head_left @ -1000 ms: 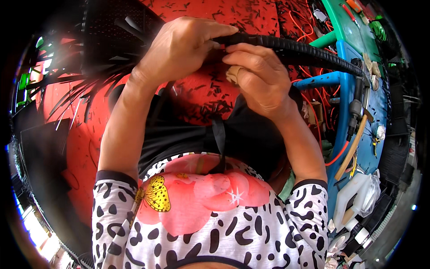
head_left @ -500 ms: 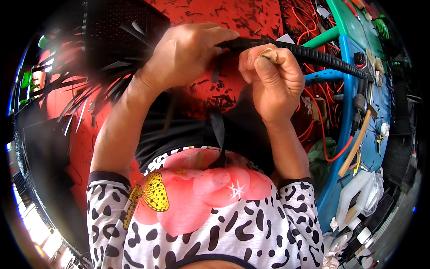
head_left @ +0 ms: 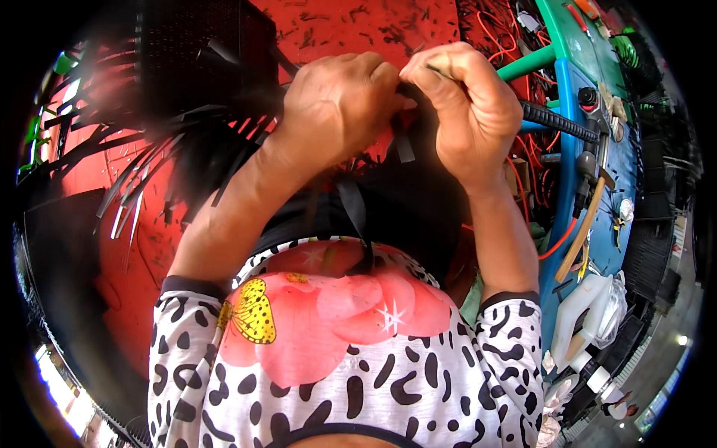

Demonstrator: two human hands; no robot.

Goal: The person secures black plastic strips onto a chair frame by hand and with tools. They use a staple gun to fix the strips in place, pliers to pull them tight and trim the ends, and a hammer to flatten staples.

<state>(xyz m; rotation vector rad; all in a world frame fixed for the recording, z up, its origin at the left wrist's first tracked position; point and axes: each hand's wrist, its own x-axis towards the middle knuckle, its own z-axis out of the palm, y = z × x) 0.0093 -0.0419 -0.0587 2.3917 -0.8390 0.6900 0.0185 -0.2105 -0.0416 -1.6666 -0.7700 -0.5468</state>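
Observation:
My left hand (head_left: 343,104) is closed, knuckles up, over dark material; its fingertips and what they grip are mostly hidden. Close to its right is my right hand (head_left: 474,112), thumb pressed to forefinger, with a small dark bit of strip showing between them. A flat black strip (head_left: 405,145) hangs just below the two hands. The black ribbed band (head_left: 559,122) runs from the bench at the right and passes out of sight behind my right hand. Many loose black strips (head_left: 153,168) fan out left of my left wrist.
A black perforated panel (head_left: 205,60) stands at the upper left. Strip offcuts litter the red floor (head_left: 366,26). On the blue bench (head_left: 620,194) at the right lie a wooden-handled tool (head_left: 582,231) and white plastic bags (head_left: 609,317). A red hose (head_left: 559,245) hangs at its edge.
Both hands have moved right and slightly up, and are now close together. The ribbed band's middle has gone behind my right hand. A strip now hangs below my fingers.

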